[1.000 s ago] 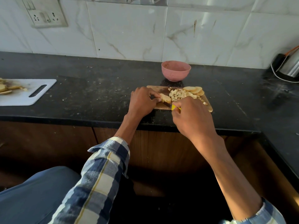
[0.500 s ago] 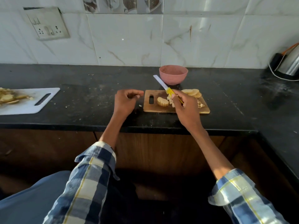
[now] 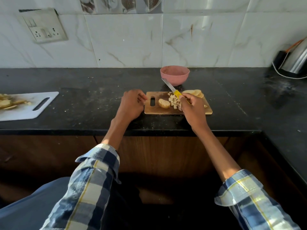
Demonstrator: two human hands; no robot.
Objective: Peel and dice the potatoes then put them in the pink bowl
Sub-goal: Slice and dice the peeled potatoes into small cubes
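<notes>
1. The bowl (image 3: 174,75) is shown in a dusty pink.
2. A yellow handle and a silver blade are seen on the knife (image 3: 172,89).
3. The cutting board (image 3: 196,111) is coloured a warm wood brown.
4. Pale cream-yellow is worn by the diced potato pieces (image 3: 174,100) and the potato slices (image 3: 195,92).
5. The desk (image 3: 93,90) is finished in black, speckled with light crumbs.
6. A second board (image 3: 29,106) is rendered in white.
7. The wall tiles (image 3: 199,40) are done in white marble with tan veins.
8. The sleeves (image 3: 93,185) are checked in navy, cream and yellow lines.
9. The cabinet front (image 3: 166,153) is stained dark brown.
</notes>
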